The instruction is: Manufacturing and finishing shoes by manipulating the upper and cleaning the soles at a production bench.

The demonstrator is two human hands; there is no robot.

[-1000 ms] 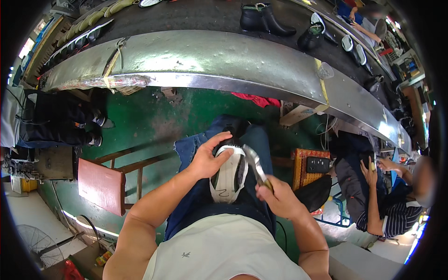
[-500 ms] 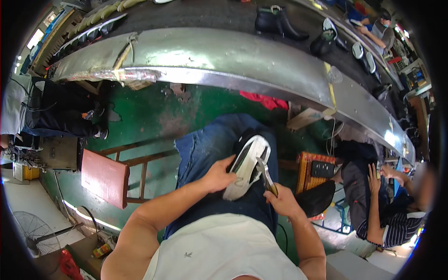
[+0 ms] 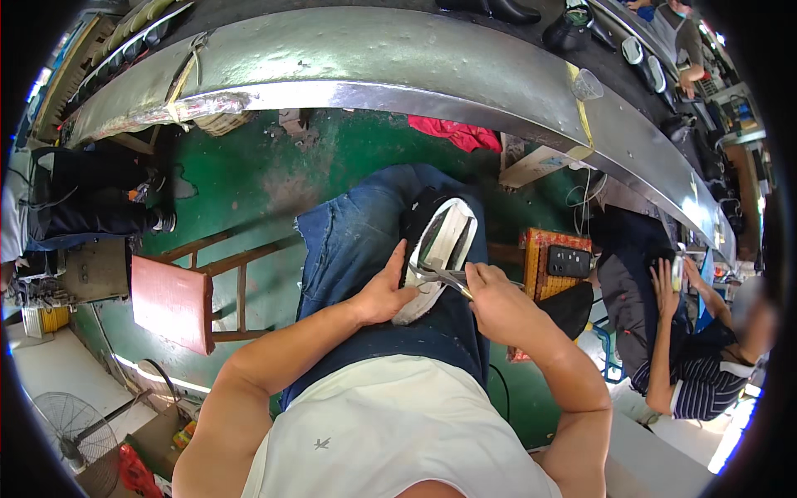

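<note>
Head view: shoe on lap, pincers across it

Landmark = the shoe [image 3: 448, 236], bottom face up on the wearer's jeans [image 3: 349, 224]; pale underside, dark upper showing at its far left. I log the left hand [image 3: 384, 292] as holding it: at the shoe's near left side, index finger along the edge, thumb over the near part. Right hand [image 3: 502, 305] is just right of the shoe, fingers curled tight around the handles of metal pincers [image 3: 448, 277]. Tool's head lies across the shoe toward its left edge, near the left thumb; too small from my end, I can't tell if the jaws bite anything.

Surroundings, quick. Beyond the shoe: red cloth [image 3: 457, 133], then a long metal-edged table [image 3: 332, 62] bearing dark footwear [image 3: 510, 10]. Left of the shoe: stool [image 3: 172, 300] with a reddish-brown seat; farther left, a person [image 3: 100, 195] in dark trousers. Near-left of the shoe, well apart: fan [image 3: 75, 432]. Right of the shoe: orange-patterned seat [image 3: 534, 274] carrying a black phone [image 3: 569, 261]; farther right, a co-worker [image 3: 710, 386] in a striped top, hands raised.
</note>
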